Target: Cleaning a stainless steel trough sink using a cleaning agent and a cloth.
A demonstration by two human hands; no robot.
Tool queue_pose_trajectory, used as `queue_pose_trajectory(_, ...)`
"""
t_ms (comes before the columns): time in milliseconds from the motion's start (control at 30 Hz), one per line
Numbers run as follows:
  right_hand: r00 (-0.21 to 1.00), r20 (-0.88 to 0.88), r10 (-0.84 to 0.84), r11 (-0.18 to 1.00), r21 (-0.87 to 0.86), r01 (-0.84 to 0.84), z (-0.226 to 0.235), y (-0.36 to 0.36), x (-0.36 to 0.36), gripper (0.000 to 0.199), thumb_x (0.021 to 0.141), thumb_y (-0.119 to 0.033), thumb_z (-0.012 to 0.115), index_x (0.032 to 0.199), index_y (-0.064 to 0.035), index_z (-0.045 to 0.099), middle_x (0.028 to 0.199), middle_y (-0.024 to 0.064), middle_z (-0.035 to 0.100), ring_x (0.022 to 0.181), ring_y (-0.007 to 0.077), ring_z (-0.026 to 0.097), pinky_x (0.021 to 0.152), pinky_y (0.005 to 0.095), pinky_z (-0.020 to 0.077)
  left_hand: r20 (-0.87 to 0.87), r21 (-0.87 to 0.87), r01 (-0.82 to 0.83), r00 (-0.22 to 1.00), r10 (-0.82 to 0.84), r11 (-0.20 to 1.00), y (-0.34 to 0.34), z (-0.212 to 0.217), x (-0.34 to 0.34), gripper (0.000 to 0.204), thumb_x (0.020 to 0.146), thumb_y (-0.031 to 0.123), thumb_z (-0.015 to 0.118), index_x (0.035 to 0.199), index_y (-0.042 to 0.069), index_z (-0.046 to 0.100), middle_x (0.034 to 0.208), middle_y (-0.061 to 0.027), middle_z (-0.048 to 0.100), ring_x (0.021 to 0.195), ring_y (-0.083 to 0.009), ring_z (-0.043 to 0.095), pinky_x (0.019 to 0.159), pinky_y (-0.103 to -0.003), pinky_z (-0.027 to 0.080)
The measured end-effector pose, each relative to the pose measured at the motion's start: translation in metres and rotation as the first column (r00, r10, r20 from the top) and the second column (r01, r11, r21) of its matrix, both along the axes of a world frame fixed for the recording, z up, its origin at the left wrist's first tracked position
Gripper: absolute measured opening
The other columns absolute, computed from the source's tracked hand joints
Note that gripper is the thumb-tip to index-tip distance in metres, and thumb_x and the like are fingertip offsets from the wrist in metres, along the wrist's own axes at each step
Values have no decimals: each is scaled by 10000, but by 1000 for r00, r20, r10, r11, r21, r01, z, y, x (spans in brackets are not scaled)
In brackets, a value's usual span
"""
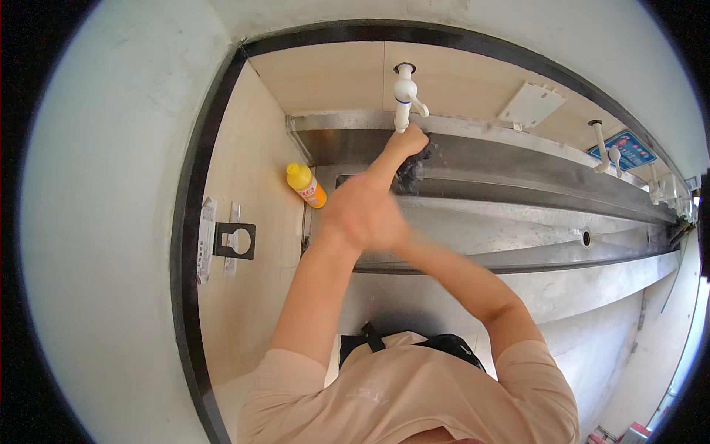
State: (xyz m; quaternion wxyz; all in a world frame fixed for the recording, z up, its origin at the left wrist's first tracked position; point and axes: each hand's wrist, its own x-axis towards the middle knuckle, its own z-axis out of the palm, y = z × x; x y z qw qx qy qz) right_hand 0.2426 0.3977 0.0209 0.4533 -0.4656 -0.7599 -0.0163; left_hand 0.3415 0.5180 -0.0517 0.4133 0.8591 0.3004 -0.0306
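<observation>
My left arm reaches up over the sink, and my left hand [411, 139] is closed right beneath the spout of a white plastic tap [405, 92]. A dark, crumpled thing [411, 172] shows just below that hand against the metal; whether the hand holds it I cannot make out. My right arm crosses in from the right. Smeared by motion, my right hand [362, 213] lies over my left forearm, its fingers not readable. Left of the arms, a yellow bottle [306, 185] with an orange lower part stands at the sink's corner.
The long stainless steel sink [473, 222] runs off to the right, with a round drain hole [586, 238]. A second white tap [603, 148] and a blue sign [625, 150] are farther along. A black bracket [242, 241] juts from the left wall. A white plate [531, 105] hangs behind.
</observation>
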Motion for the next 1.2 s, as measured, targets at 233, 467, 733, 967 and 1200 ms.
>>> queue_pose_trajectory(233,398,-612,-684,722,-489,489,-61,54,106,277,883,-256,385,872,-53,573,842,126,562,785,283,503,726,373,400,388,-873,-44,543,745,486,-22,28,-39,244,805,60,463,1045,28,496,963,-109,531,937,-246,489,817,-360,402)
queue_pose_trajectory(467,-117,-906,-407,816,-303,-493,-118,86,111,391,892,-344,406,924,26,530,708,75,525,595,193,515,591,362,455,839,117,-331,537,85,936,-81,15,-82,281,813,152,487,1065,56,564,1258,-179,382,1203,-331,290,1009,-417,196)
queue_pose_trajectory(733,920,-124,-373,300,-954,-7,-109,116,83,475,855,-398,451,800,55,587,669,146,593,532,229,585,515,345,485,874,186,114,435,-218,976,-168,110,-133,188,775,184,498,865,85,631,870,-92,597,905,-287,527,862,-411,355)
queue_pose_trajectory(967,676,611,412,566,-753,336,-116,91,49,388,811,-407,489,824,-58,658,852,149,627,844,309,588,750,402,461,191,152,573,783,-593,805,-105,95,-107,302,804,300,431,863,83,633,917,-137,618,897,-305,566,767,-396,425)
queue_pose_trajectory(1200,965,261,-20,760,-623,184,-114,54,79,300,742,-275,573,903,-25,612,920,175,601,876,327,560,809,405,423,193,210,119,968,-161,970,12,-20,-109,415,819,341,357,946,43,616,921,-181,609,910,-326,562,779,-369,422)
